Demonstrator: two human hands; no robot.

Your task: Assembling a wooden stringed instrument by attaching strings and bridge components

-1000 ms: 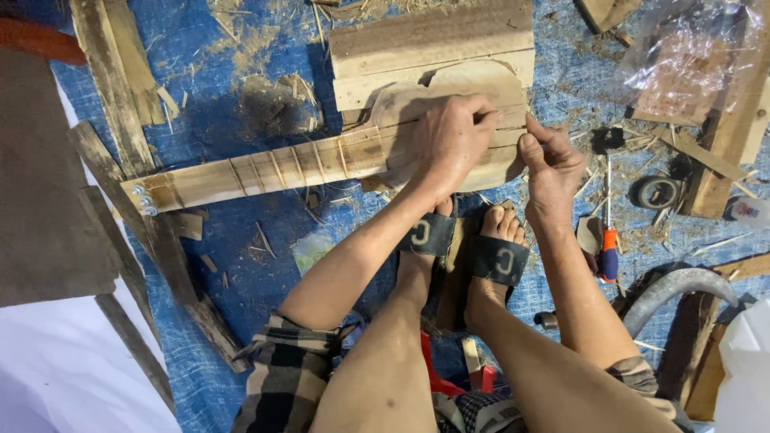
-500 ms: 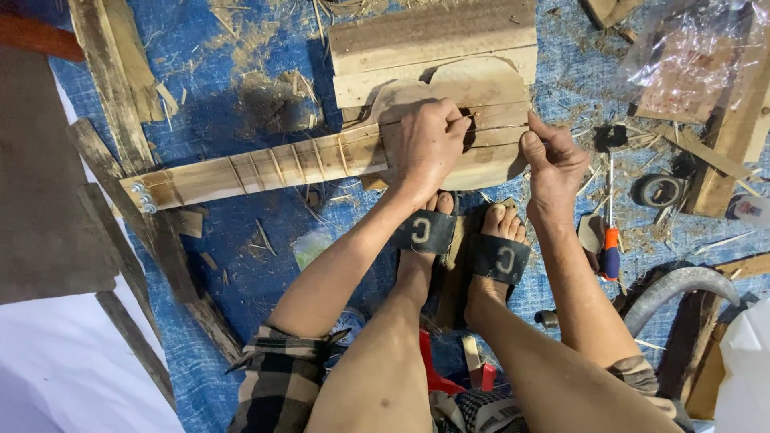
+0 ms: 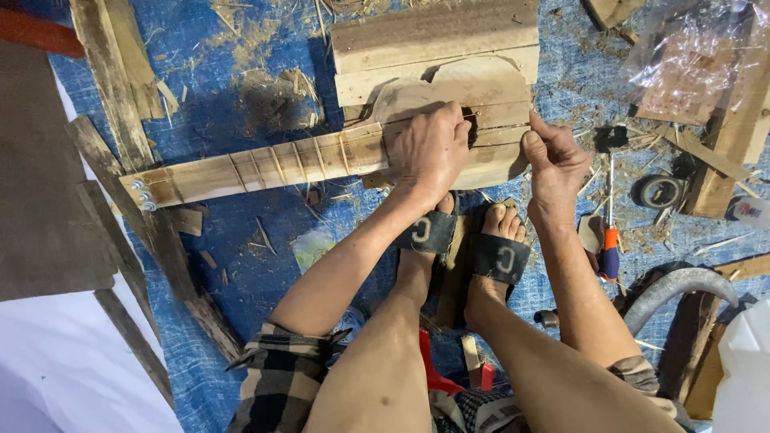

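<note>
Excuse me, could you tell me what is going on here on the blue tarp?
A person squats over a small wooden guitar lying flat on the blue tarp. The left hand presses on its body near the sound hole, while the right hand pinches at its edge. A screwdriver lies to the right.

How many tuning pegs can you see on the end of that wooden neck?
3, clustered at the left end of the wooden neck, stacked one above another at its tip; more may be hidden underneath.

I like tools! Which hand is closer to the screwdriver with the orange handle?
The right hand. It pinches at the wooden instrument's right edge, just left of the screwdriver. The left hand presses on the instrument's middle, farther away.
</note>
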